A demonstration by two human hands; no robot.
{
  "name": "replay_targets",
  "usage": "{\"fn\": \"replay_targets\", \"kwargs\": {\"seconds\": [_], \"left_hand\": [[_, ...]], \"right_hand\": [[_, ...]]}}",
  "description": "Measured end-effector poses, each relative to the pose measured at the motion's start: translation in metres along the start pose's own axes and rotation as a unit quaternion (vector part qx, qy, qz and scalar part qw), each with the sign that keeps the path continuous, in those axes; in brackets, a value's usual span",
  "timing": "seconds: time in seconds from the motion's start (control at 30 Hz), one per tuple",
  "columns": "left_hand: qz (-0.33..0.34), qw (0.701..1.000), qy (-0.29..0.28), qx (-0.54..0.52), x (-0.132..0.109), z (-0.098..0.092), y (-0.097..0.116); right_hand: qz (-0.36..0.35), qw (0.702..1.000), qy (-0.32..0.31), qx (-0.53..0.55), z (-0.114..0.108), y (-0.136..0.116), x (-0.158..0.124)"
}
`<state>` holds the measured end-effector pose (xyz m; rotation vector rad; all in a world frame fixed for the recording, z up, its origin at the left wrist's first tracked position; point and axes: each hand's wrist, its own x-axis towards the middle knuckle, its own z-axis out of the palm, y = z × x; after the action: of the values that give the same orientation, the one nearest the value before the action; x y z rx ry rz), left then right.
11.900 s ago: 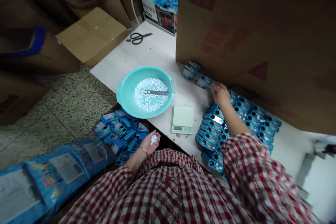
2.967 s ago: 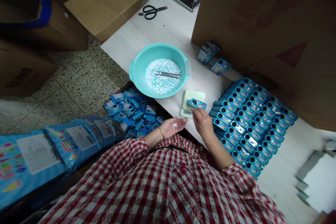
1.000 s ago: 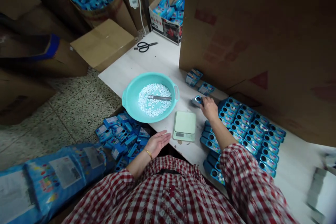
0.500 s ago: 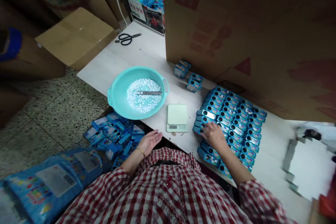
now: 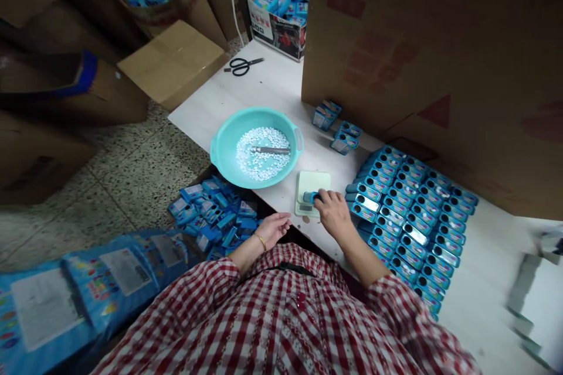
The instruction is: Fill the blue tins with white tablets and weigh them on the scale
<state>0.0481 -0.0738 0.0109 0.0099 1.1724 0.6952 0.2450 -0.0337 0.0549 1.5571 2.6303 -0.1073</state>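
Note:
My right hand [image 5: 334, 212] grips a small blue box [image 5: 311, 197] at the pale green digital scale [image 5: 314, 179]; whether the box touches the scale's plate I cannot tell. To the right of this hand stand rows of matching blue boxes [image 5: 413, 234], each with a dark round hole on top. My left hand [image 5: 273, 229] hovers by the table's front edge, palm turned inward, fingers stretched out and holding nothing visible. A turquoise basin [image 5: 224, 158] behind it contains small white tablets [image 5: 259, 173] and a metal tube-like tool [image 5: 271, 150].
Loose blue boxes [image 5: 215, 217] are heaped below the table's left front edge. Black scissors [image 5: 241, 66] lie at the far left of the table [image 5: 197, 111]. A large carton [image 5: 373, 58] walls off the back, with a few blue boxes [image 5: 344, 143] before it. Blue printed bags [image 5: 109, 281] lie lower left.
My right hand has moved left from the rows to the scale, bringing a blue box with it. My left hand has turned inward, its fingers slightly more curled. The view has shifted left.

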Motion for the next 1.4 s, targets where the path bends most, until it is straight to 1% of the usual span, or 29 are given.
{"fn": "replay_targets", "kwargs": {"seconds": [0.07,0.1,0.13,0.2,0.27,0.33,0.4,0.43,0.5,0.6,0.7,0.77,0.83,0.9,0.97,1.0,1.03,1.07,1.1,1.17,1.23,1.3,1.4], "left_hand": [[0.010,1.000,0.001,-0.011,-0.003,-0.004,0.002],[0.014,1.000,0.004,-0.017,-0.004,-0.007,0.003],[0.018,1.000,0.009,-0.023,-0.005,-0.011,0.004],[0.024,0.999,0.022,-0.035,-0.004,-0.019,0.006],[0.023,0.998,0.036,-0.048,-0.002,-0.026,0.006],[0.024,0.997,0.048,-0.063,-0.001,-0.031,0.008],[0.038,0.995,0.056,-0.071,0.000,-0.032,0.013],[0.052,0.994,0.057,-0.071,-0.001,-0.031,0.017],[0.093,0.992,0.052,-0.061,-0.002,-0.027,0.030],[0.184,0.982,0.042,-0.017,0.003,-0.019,0.062],[0.284,0.954,0.067,0.074,0.025,-0.014,0.100],[0.312,0.930,0.102,0.167,0.049,-0.013,0.126],[0.293,0.900,0.139,0.290,0.076,-0.014,0.148],[0.251,0.855,0.169,0.422,0.101,-0.014,0.162],[0.211,0.810,0.192,0.512,0.122,-0.011,0.167],[0.198,0.794,0.202,0.539,0.130,-0.008,0.166],[0.192,0.783,0.205,0.554,0.137,-0.003,0.163],[0.190,0.783,0.198,0.558,0.143,0.002,0.159],[0.190,0.790,0.182,0.553,0.148,0.008,0.154],[0.188,0.818,0.128,0.528,0.156,0.019,0.143],[0.177,0.840,0.085,0.505,0.158,0.026,0.134],[0.163,0.855,0.062,0.488,0.155,0.026,0.131],[0.141,0.885,0.029,0.443,0.139,0.014,0.138]], "right_hand": [[-0.011,1.000,-0.011,-0.004,0.007,-0.004,0.025],[-0.010,1.000,-0.014,-0.004,0.012,-0.004,0.033],[-0.009,1.000,-0.012,-0.001,0.017,-0.003,0.038],[-0.011,1.000,0.013,0.021,0.024,0.004,0.036],[0.006,0.996,0.067,0.062,0.027,0.015,0.023],[0.066,0.983,0.133,0.111,0.028,0.028,0.004],[0.140,0.961,0.184,0.152,0.028,0.040,-0.015],[0.170,0.950,0.201,0.168,0.029,0.044,-0.024],[0.202,0.935,0.215,0.197,0.032,0.048,-0.040],[0.222,0.922,0.217,0.231,0.039,0.043,-0.058],[0.237,0.915,0.211,0.251,0.046,0.033,-0.072],[0.248,0.911,0.202,0.261,0.049,0.026,-0.082],[0.256,0.909,0.191,0.268,0.052,0.022,-0.091],[0.265,0.907,0.184,0.272,0.053,0.018,-0.101],[0.276,0.903,0.183,0.273,0.054,0.015,-0.111],[0.283,0.901,0.184,0.272,0.054,0.014,-0.116],[0.290,0.899,0.184,0.272,0.054,0.013,-0.120],[0.296,0.897,0.185,0.273,0.054,0.011,-0.123],[0.300,0.895,0.185,0.274,0.054,0.010,-0.126],[0.303,0.893,0.187,0.276,0.054,0.008,-0.129],[0.301,0.894,0.189,0.274,0.054,0.007,-0.129],[0.296,0.896,0.190,0.270,0.053,0.006,-0.127],[0.280,0.901,0.195,0.269,0.051,0.008,-0.121]]}}
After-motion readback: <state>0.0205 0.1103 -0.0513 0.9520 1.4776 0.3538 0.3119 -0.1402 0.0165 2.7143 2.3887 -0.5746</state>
